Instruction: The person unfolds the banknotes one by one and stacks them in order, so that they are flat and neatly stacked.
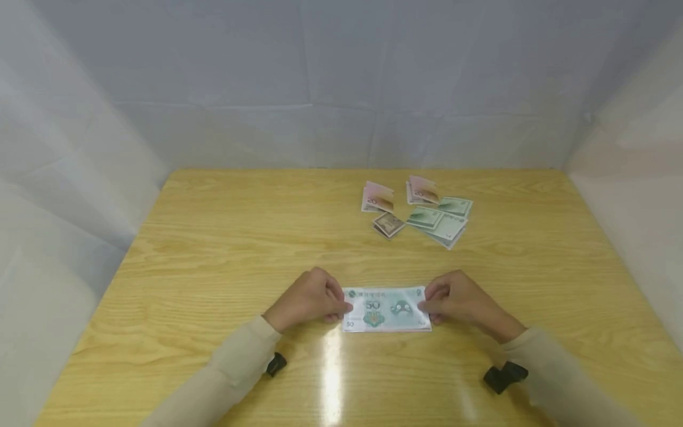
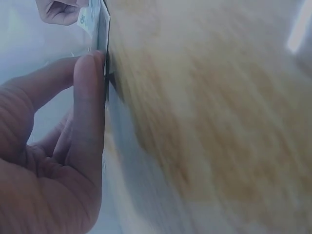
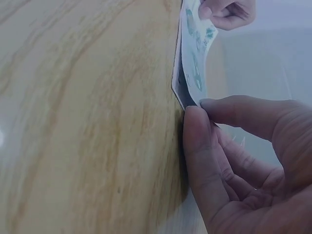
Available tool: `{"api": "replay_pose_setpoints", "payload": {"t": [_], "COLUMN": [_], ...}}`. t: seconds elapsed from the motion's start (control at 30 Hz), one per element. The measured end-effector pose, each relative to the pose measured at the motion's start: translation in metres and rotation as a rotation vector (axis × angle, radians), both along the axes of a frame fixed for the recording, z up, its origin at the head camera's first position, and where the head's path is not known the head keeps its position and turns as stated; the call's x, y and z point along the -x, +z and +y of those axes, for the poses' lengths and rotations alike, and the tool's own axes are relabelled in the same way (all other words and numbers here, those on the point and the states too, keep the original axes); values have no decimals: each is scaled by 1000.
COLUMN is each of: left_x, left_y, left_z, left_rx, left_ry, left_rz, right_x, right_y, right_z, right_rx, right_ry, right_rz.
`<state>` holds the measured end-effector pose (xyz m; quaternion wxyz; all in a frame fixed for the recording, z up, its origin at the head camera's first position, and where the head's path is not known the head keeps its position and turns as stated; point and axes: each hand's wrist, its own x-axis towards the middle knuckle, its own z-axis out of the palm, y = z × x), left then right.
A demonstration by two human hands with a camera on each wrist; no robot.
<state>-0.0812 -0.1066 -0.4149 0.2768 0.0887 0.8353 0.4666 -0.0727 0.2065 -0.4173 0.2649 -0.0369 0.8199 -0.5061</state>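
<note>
A green 50 banknote stack (image 1: 386, 309) lies flat on the wooden table (image 1: 224, 249) near the front edge. My left hand (image 1: 312, 298) pinches its left end between thumb and fingers, and my right hand (image 1: 458, 298) pinches its right end. In the left wrist view my thumb (image 2: 87, 97) presses against the edge of the notes (image 2: 101, 29). The right wrist view has the notes (image 3: 192, 68) bowed slightly off the wood, with my right hand (image 3: 229, 146) gripping their near end and the other hand (image 3: 229, 10) at the far end.
Several loose banknotes are scattered at the back right of the table: pink 20s (image 1: 377, 197), a small brown one (image 1: 388, 225) and a fan of green ones (image 1: 440, 220). White fabric walls (image 1: 341, 83) close in the table on three sides.
</note>
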Motion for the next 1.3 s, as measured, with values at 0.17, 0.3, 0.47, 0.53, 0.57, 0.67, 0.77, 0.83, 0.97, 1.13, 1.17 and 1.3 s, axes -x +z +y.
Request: {"api": "replay_pose_setpoints", "payload": {"t": [0.17, 0.3, 0.47, 0.53, 0.57, 0.67, 0.77, 0.83, 0.97, 1.13, 1.17, 1.3], "left_x": [0, 0, 0, 0, 0, 0, 0, 0, 0, 1, 1, 1], "left_y": [1, 3, 5, 5, 4, 4, 3, 3, 2, 1, 1, 3], "left_z": [2, 4, 5, 5, 6, 6, 6, 5, 5, 4, 4, 4], "left_rx": [60, 95, 124, 134, 139, 151, 160, 162, 163, 162, 162, 148], "left_ry": [3, 7, 9, 11, 12, 12, 10, 9, 5, -1, -3, -15], "left_rz": [15, 27, 38, 39, 41, 46, 54, 58, 69, 76, 78, 82], "right_x": [-1, 0, 0, 0, -1, -1, -2, -2, -3, -3, -3, -2], "right_y": [0, 1, 1, 1, 1, 1, 2, 2, 2, 0, 0, 0], "right_z": [-2, -4, -5, -5, -5, -5, -5, -5, -5, -4, -4, -3], "right_rx": [-38, -90, -146, -154, -156, -166, -182, -196, -226, -240, -241, -247], "right_ry": [19, 25, 15, 11, 9, 2, -10, -20, -32, -32, -29, -36], "right_rz": [43, 70, 84, 82, 82, 82, 79, 77, 76, 85, 88, 89]}}
